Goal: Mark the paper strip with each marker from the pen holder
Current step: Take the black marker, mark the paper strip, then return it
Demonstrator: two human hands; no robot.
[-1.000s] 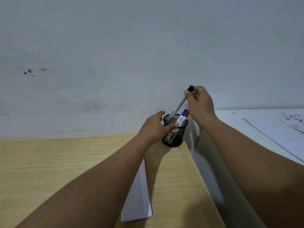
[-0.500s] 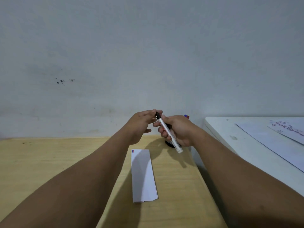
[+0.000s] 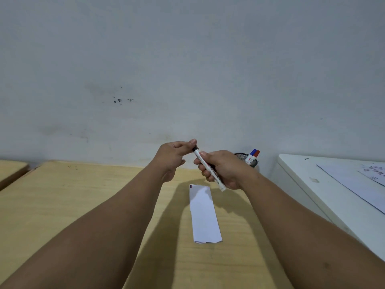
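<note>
My right hand [image 3: 224,170] grips a white marker [image 3: 209,169] by its barrel, held tilted above the far end of the paper strip. My left hand [image 3: 174,156] pinches the marker's black cap [image 3: 195,148] at its upper end. The white paper strip [image 3: 203,213] lies lengthwise on the wooden table [image 3: 62,205], with small red and blue marks at its far left corner. Behind my right hand stands the black mesh pen holder [image 3: 250,160], mostly hidden, with a blue-capped and a red-capped marker [image 3: 254,153] sticking out.
A white cabinet top [image 3: 308,180] adjoins the table on the right, with paper sheets [image 3: 358,184] on it. The grey wall [image 3: 187,69] runs right behind the table. A second wooden surface [image 3: 10,170] shows at the far left.
My right hand lifted the black-capped marker out of the holder and brought it down over the strip. My left hand left the holder and took hold of the cap.
</note>
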